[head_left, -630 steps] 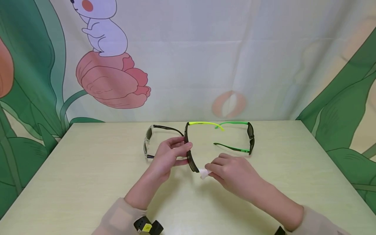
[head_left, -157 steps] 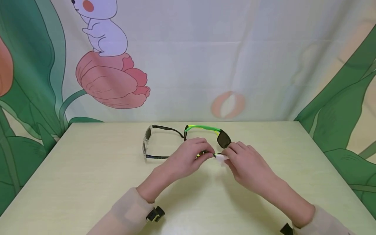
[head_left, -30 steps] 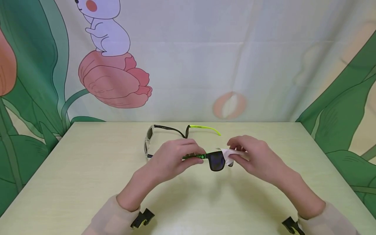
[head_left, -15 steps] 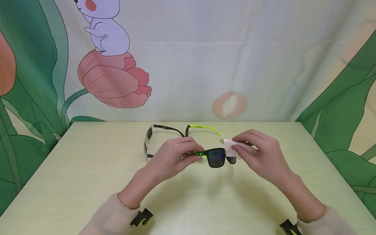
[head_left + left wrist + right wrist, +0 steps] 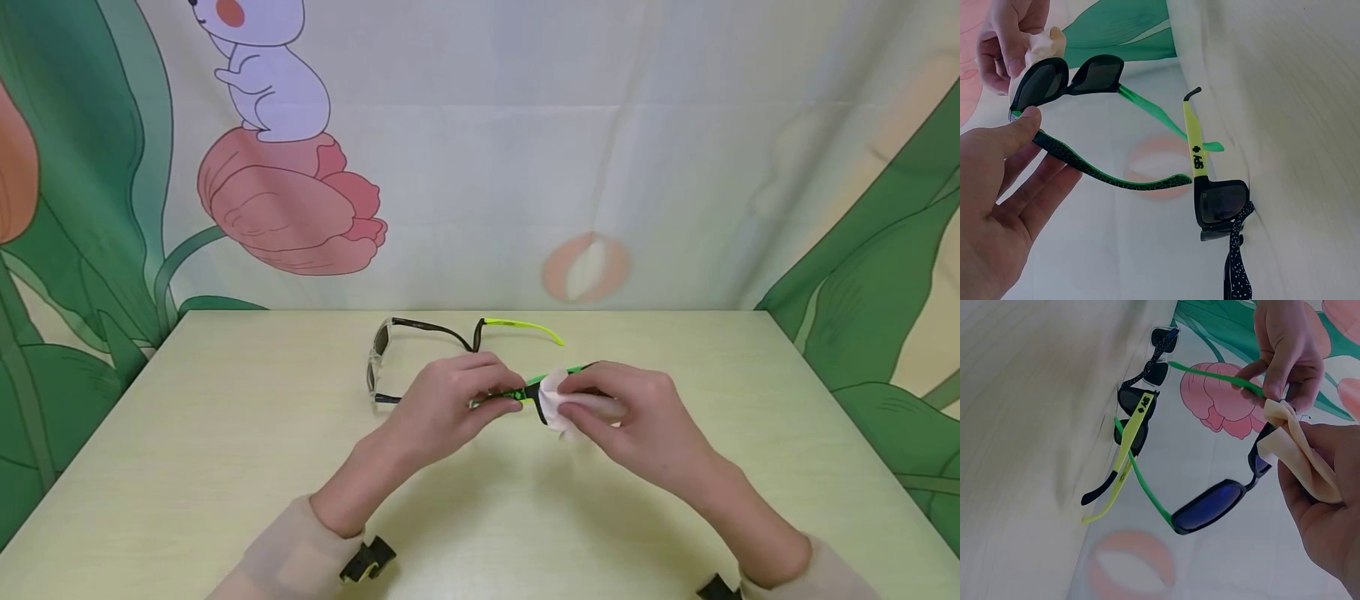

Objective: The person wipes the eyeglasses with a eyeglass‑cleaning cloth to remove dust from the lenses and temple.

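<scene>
My left hand (image 5: 442, 408) pinches one temple of the black sunglasses with green temples (image 5: 1210, 505) close to the hinge, holding them above the table. Their other temple (image 5: 1154, 114) stretches out unfolded toward the back. In my right hand (image 5: 648, 421) a folded white cloth (image 5: 552, 402) is pinched between thumb and fingers. It wraps over the lens nearest my left hand and hides most of it in the head view. The far lens is behind my right hand there, but the right wrist view shows its bluish dark surface.
Behind my left hand, sunglasses with yellow temples (image 5: 522, 323) rest on the table (image 5: 225, 467), partly hidden. To their left are clear-framed sunglasses (image 5: 378, 358) with dark, speckled temples. A printed curtain (image 5: 465, 167) hangs along the table's back edge.
Earlier my left hand held the yellow-templed sunglasses; the green ones stood at the right. Over the last half second my right hand brought the cloth left and down onto the near lens.
</scene>
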Demonstrator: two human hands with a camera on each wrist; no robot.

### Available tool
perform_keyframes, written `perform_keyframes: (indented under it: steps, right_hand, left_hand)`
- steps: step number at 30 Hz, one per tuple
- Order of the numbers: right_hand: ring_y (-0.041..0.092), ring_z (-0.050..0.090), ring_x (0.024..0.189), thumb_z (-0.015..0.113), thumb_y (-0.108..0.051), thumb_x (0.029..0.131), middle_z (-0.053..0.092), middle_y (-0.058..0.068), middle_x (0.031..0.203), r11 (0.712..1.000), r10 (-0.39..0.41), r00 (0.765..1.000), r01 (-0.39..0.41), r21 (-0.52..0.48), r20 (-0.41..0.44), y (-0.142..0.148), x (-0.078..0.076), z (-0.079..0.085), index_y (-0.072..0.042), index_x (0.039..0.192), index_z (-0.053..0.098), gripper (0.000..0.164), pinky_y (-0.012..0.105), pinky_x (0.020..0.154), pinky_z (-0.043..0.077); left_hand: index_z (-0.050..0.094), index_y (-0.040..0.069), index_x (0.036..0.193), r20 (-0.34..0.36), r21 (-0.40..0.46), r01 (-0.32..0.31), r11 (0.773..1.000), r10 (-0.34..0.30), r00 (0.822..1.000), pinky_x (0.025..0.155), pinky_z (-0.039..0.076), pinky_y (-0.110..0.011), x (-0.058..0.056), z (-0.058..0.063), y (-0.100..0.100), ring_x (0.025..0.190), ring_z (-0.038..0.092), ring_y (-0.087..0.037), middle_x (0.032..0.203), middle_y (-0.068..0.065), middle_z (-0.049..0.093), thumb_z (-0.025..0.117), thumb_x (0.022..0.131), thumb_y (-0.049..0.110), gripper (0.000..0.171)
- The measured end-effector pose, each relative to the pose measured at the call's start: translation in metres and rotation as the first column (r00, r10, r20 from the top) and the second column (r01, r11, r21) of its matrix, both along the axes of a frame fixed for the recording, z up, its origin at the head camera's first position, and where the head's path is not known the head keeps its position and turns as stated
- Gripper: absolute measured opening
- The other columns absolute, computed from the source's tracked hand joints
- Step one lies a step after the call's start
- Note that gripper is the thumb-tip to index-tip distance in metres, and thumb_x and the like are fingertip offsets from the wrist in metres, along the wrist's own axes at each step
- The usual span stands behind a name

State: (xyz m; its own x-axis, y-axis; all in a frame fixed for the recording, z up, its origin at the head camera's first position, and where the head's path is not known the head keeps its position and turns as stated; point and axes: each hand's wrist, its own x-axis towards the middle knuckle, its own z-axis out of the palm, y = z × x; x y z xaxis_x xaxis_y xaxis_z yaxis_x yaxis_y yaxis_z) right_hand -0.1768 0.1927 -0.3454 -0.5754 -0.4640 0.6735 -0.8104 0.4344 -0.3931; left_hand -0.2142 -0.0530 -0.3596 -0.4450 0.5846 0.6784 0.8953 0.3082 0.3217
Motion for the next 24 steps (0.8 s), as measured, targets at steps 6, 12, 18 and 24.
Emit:
perform_keyframes:
  steps: [6,12,18,24]
  right_hand:
    - [0.005,0.065,0.085,0.079,-0.006,0.079,0.069,-0.010,0.095,1.000,0.006,1.000,-0.006,0.011,-0.013,-0.006,0.004,0.001,-0.015,0.101,0.072,0.025,0.017,0.074,0.050]
    - [0.005,0.065,0.081,0.078,-0.009,0.079,0.068,-0.009,0.090,0.997,-0.057,0.998,0.060,0.055,-0.039,-0.005,0.004,0.003,-0.013,0.098,0.074,0.020,0.015,0.070,0.049]
    - [0.006,0.065,0.078,0.079,-0.009,0.078,0.068,-0.007,0.087,0.987,-0.136,0.988,0.142,0.077,-0.071,0.000,0.001,0.005,-0.011,0.095,0.073,0.018,0.014,0.069,0.048]
    - [0.006,0.065,0.076,0.081,-0.004,0.075,0.068,-0.008,0.086,0.977,-0.200,0.977,0.204,0.066,-0.068,0.004,-0.001,0.004,-0.010,0.093,0.073,0.020,0.018,0.066,0.050]
  left_hand:
    - [0.072,0.012,0.095,-0.051,-0.023,-0.018,1.000,0.017,0.999,0.069,0.049,-0.016,0.002,0.002,0.002,0.076,0.056,0.000,0.088,0.008,0.065,0.076,0.084,0.014,0.012]
    - [0.071,0.012,0.097,-0.076,-0.033,-0.024,0.999,0.021,0.997,0.072,0.047,-0.015,0.003,0.003,0.002,0.079,0.057,-0.001,0.091,0.008,0.065,0.076,0.084,0.013,0.013]
    - [0.071,0.011,0.096,-0.074,-0.028,-0.023,0.999,0.021,0.997,0.070,0.047,-0.015,0.002,0.003,0.001,0.078,0.056,-0.001,0.091,0.007,0.065,0.076,0.084,0.012,0.013]
    - [0.071,0.011,0.096,-0.072,-0.016,-0.014,1.000,0.013,0.997,0.069,0.047,-0.015,0.003,0.006,-0.002,0.077,0.056,-0.001,0.090,0.006,0.065,0.075,0.084,0.011,0.013]
